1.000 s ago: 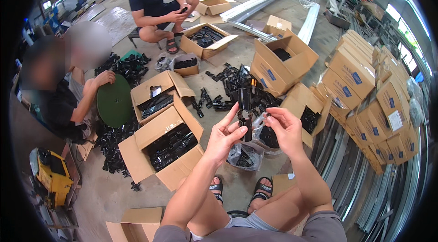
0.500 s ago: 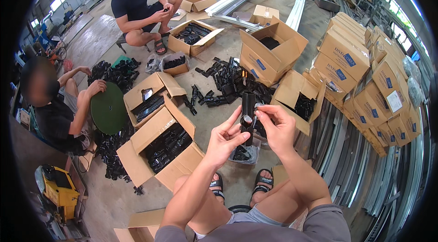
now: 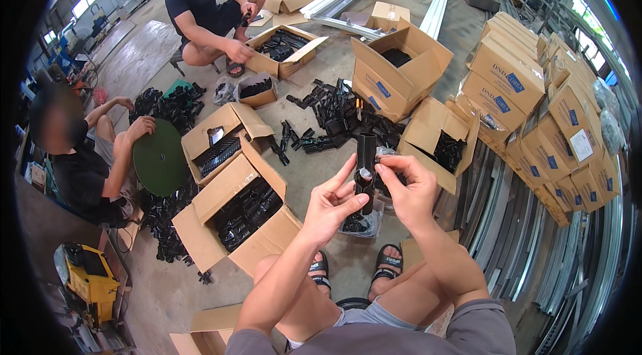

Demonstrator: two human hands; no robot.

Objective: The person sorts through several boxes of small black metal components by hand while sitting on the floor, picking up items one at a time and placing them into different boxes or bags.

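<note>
My left hand is closed round a black plastic part, a long channel-like piece held upright in front of me. A pale, shiny spot shows halfway down it, by my left fingertips. At the part's right side, the thumb and fingers of my right hand are pinched together; what they grip is too small to make out. Below my hands sits a clear plastic bag with small black pieces, partly hidden by the held part.
Open cartons of black parts stand left and right. Beyond lies a heap of black parts. Two co-workers sit at left, one by a green disc. Stacked boxes and metal profiles line the right.
The far co-worker has lowered one hand toward the open carton of parts beside them. My hands keep nearly the same hold on the black plastic part.
</note>
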